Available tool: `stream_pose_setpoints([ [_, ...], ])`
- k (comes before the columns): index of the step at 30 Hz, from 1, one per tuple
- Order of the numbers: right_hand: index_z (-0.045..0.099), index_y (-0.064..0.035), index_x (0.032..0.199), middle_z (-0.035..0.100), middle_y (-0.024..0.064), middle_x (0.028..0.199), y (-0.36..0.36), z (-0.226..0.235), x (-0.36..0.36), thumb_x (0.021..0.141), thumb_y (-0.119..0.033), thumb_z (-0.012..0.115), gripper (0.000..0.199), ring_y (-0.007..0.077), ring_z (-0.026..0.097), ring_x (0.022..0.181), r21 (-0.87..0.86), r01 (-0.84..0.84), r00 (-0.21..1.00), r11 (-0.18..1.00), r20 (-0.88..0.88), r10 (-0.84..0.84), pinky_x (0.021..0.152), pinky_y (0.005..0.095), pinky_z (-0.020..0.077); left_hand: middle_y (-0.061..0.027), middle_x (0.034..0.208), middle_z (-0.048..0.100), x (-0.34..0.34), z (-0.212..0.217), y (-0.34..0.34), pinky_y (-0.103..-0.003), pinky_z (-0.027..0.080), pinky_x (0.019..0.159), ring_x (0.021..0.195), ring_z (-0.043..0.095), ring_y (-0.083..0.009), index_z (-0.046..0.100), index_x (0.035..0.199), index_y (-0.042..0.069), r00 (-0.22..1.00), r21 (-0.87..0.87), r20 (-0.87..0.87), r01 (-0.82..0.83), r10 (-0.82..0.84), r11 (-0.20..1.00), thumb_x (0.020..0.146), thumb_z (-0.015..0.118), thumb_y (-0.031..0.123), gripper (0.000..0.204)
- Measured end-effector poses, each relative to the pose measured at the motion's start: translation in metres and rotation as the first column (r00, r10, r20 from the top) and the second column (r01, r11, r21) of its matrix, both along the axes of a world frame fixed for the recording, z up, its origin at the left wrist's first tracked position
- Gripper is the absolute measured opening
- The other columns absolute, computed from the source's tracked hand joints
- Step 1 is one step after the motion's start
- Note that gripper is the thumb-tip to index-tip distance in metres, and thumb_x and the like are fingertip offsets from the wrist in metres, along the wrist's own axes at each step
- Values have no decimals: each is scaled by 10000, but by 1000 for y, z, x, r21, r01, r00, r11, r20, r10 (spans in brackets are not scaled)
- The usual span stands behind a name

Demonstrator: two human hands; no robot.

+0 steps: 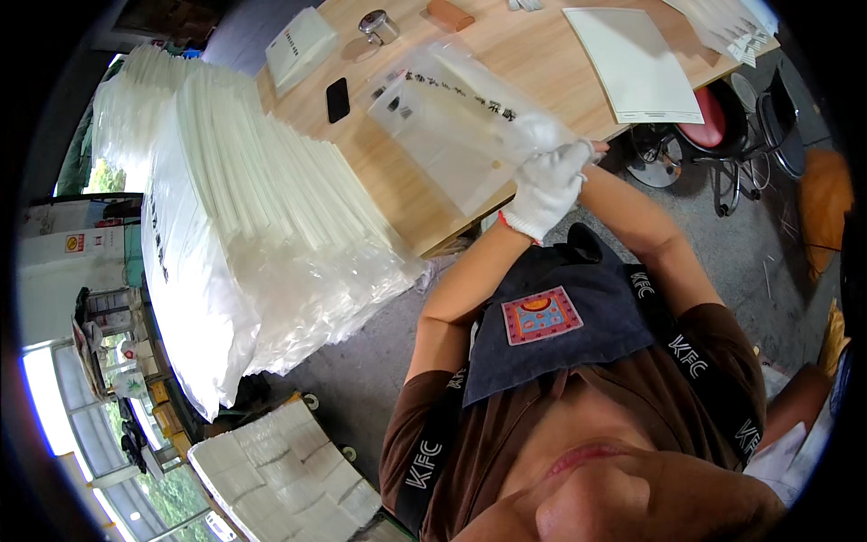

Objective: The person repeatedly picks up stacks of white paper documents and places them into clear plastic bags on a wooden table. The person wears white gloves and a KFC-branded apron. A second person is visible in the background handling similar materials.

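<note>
My left hand (547,183) wears a white knitted glove with a red cuff edge. Its fingers are closed near the table's front edge, and what they grip is hidden. My right hand (599,148) meets it there; only a bit of bare finger shows beside the glove, the rest being covered. Under and beyond the hands, a clear plastic bag (442,135) with dark printing lies flat on the wooden table (397,203). Whether either hand holds the bag's near end cannot be made out, since white material there is blurred.
A tall stack of filled clear bags (271,208) stands at the left. On the table are a black phone (338,100), a metal cup (377,29), a packed bundle (300,50), a brown block (449,14) and white sheets (632,63). Stools (713,122) stand right; a wrapped pallet (284,479) sits lower left.
</note>
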State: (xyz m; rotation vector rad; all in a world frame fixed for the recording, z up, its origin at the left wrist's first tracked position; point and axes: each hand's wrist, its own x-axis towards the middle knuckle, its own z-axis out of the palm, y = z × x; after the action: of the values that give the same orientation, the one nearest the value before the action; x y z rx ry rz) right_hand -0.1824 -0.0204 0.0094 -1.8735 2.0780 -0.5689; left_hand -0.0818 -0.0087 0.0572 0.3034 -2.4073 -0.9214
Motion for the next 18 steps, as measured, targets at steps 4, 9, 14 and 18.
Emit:
stream_pose_setpoints([
  [4,577,-45,1087,597,99,1019,58,-25,8,773,-240,656,378,254,575,941,-219,-33,992,975,-129,4,821,351,465,-119,898,626,24,-37,-33,-378,475,748,842,604,-271,592,1026,100,966,245,131,-248,222,937,834,571,84,194],
  [9,483,-69,1217,588,112,990,90,-25,-3,728,-177,651,528,285,568,923,-489,162,901,857,-280,-330,824,433,444,-121,951,612,69,-76,9,-376,473,754,884,591,-242,597,988,97,941,226,269,-268,204,937,774,639,102,218],
  [14,529,-46,1127,644,126,735,73,-40,-29,777,-164,550,370,273,651,630,278,281,884,918,-448,-135,512,406,503,-92,821,553,133,-145,-8,-377,431,735,840,534,-296,566,863,98,772,-348,215,-512,599,785,686,644,113,194],
  [18,573,-52,897,633,98,644,114,-60,-20,805,-200,516,184,256,645,559,149,72,898,986,-440,1,440,401,481,-79,716,517,170,-124,9,-389,442,545,644,544,-269,520,724,105,673,-390,134,-639,727,663,669,624,81,120],
])
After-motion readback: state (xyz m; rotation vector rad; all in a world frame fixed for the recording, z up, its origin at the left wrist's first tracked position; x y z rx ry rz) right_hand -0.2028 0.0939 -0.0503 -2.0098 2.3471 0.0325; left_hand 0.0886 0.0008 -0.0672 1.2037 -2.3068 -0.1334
